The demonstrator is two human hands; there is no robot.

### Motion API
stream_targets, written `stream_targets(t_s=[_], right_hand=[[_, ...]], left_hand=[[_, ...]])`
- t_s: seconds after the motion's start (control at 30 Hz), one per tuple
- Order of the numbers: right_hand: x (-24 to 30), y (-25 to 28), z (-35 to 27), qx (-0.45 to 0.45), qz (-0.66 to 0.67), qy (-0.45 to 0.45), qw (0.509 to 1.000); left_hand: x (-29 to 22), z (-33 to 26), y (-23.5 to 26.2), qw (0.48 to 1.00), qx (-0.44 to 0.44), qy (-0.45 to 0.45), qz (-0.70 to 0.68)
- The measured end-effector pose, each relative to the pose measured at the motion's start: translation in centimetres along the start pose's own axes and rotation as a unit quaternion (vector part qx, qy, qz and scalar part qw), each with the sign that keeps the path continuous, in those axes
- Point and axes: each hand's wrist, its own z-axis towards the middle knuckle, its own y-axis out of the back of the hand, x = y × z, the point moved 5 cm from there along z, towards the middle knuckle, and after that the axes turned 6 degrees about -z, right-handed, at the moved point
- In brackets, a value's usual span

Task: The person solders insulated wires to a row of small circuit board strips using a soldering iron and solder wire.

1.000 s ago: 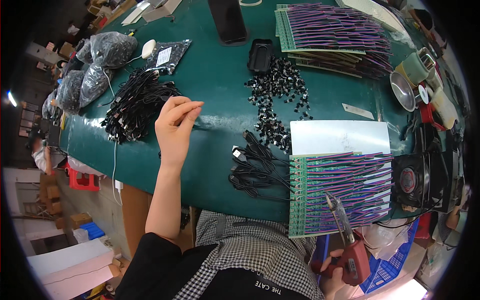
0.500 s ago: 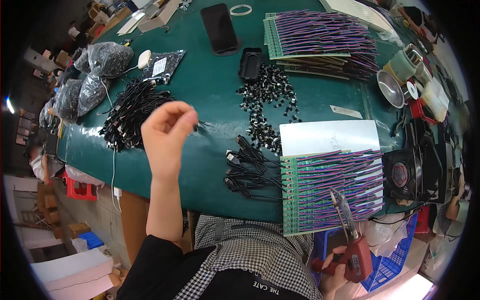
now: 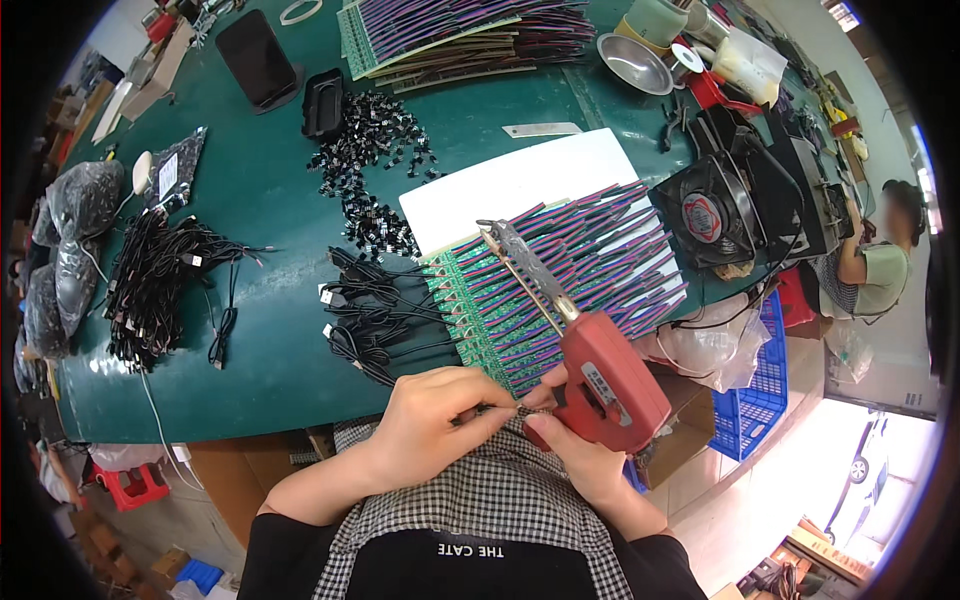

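Note:
My right hand (image 3: 575, 440) is closed round a red soldering gun (image 3: 615, 385), whose long dark-crusted tip slants up over the circuit boards. My left hand (image 3: 430, 425) meets it at the near table edge, thumb and finger pinched on a small dark piece too hidden to name. Just beyond the fingers lies a panel of green circuit boards (image 3: 470, 315) with rows of red, blue and black wires (image 3: 580, 265). Black USB cables (image 3: 375, 325) run to the left edge of this panel. A white sheet (image 3: 500, 190) lies partly under it.
Small black-and-silver connectors (image 3: 375, 140) are heaped beyond the cables. A bundle of black cables (image 3: 155, 290) lies left, by wrapped bags (image 3: 80, 230). A black fan (image 3: 705, 215) stands right. More wired boards (image 3: 450, 40), a phone (image 3: 255, 60) and a metal bowl (image 3: 635, 65) sit farther back.
My left hand has come from the cable bundle down to the near edge, beside my right hand. The soldering gun has risen and moved left over the boards. The view has turned rightward.

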Motion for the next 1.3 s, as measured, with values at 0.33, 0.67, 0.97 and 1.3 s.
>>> stream_targets(t_s=[0.33, 0.67, 0.97, 1.3], right_hand=[[0.3, -0.3, 0.2, -0.024, -0.01, 0.009, 1.0], [-0.3, 0.1, 1.1, -0.04, 0.055, -0.013, 0.998], [-1.9, 3.3, -1.0, -0.04, 0.057, -0.02, 0.997], [-5.2, 7.4, -6.0, -0.019, -0.027, -0.101, 0.994]], left_hand=[[0.1, -0.4, -0.6, 1.0, -0.011, -0.015, 0.01], [0.6, -0.3, -0.7, 0.999, -0.033, -0.028, -0.012], [2.2, 0.1, 1.0, 0.96, -0.186, -0.006, 0.208], [2.9, 1.1, 0.7, 0.939, -0.161, -0.013, 0.303]])
